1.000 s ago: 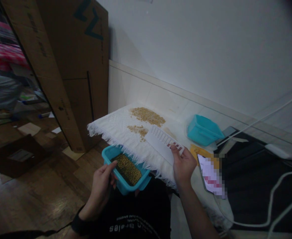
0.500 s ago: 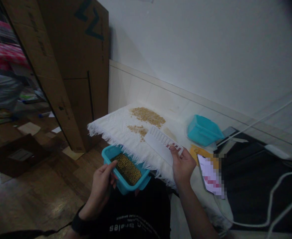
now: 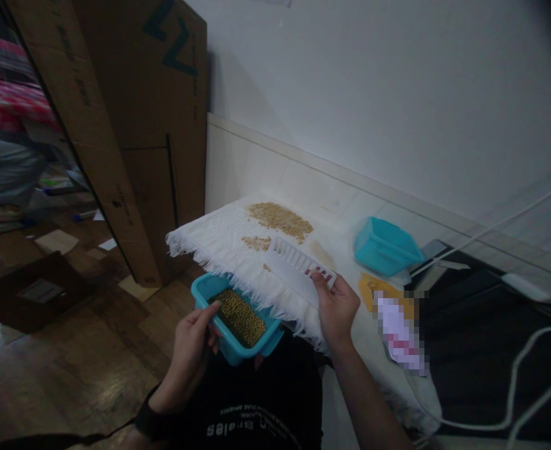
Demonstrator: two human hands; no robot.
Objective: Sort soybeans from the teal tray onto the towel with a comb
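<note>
My left hand [image 3: 189, 350] grips a teal plastic tub [image 3: 235, 320] half full of beans, held just below the fringed front edge of a white towel [image 3: 219, 240]. My right hand [image 3: 335, 307] is closed on a flat white slotted plastic piece [image 3: 294, 269] that rests tilted on the towel. Right behind its far edge lies a small patch of beans [image 3: 256, 242]. A larger pile of beans [image 3: 279, 219] lies further back on the towel.
A second teal tub [image 3: 384, 245] sits at the back right by the wall. A phone [image 3: 399, 334] and a yellow item [image 3: 373, 289] lie right of my right hand. White cables [image 3: 514, 375] cross a dark surface. Tall cardboard boxes [image 3: 129, 125] stand left.
My right hand has slid the white slotted piece leftward and toward the towel's front edge, covering part of the small bean patch. My left hand and the tub stay put.
</note>
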